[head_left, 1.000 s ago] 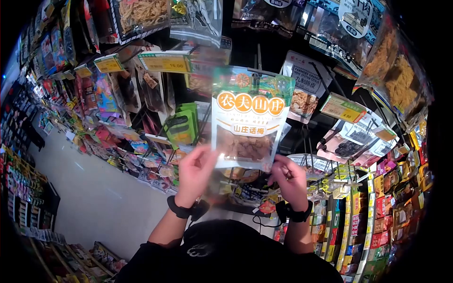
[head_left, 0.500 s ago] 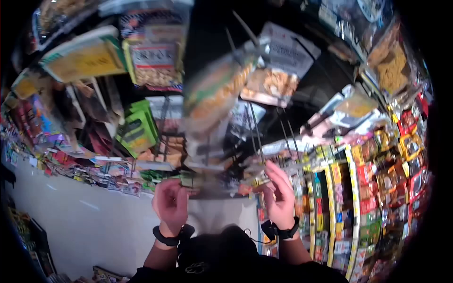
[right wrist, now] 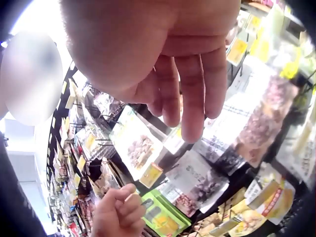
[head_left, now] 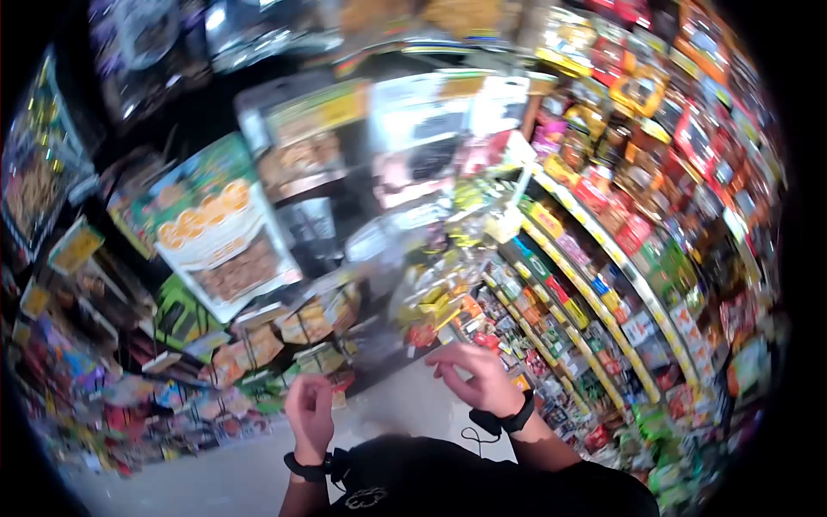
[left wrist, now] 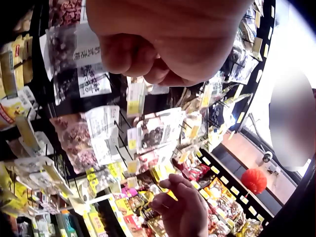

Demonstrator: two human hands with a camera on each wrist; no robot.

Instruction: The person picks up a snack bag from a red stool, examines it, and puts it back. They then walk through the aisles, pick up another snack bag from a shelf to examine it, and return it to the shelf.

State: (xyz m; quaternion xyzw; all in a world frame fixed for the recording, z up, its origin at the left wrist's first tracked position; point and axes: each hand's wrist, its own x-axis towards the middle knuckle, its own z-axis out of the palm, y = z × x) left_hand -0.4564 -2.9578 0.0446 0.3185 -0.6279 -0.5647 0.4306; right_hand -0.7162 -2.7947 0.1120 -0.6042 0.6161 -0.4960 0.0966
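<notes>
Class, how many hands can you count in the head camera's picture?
2: the left hand, low and just left of centre, and the right hand, slightly higher, right of centre. No others show there.

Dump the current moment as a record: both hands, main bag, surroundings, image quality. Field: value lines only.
left hand: empty, fingers loosely curled
right hand: empty, fingers relaxed
main bag: white and green, row of orange circles, tilted, apart from both hands
green packs: at the main bag's lower left, partly hidden
right side: rows of packaged goods
floor: pale grey
image quality: head view partly blurred, small print unreadable
</notes>
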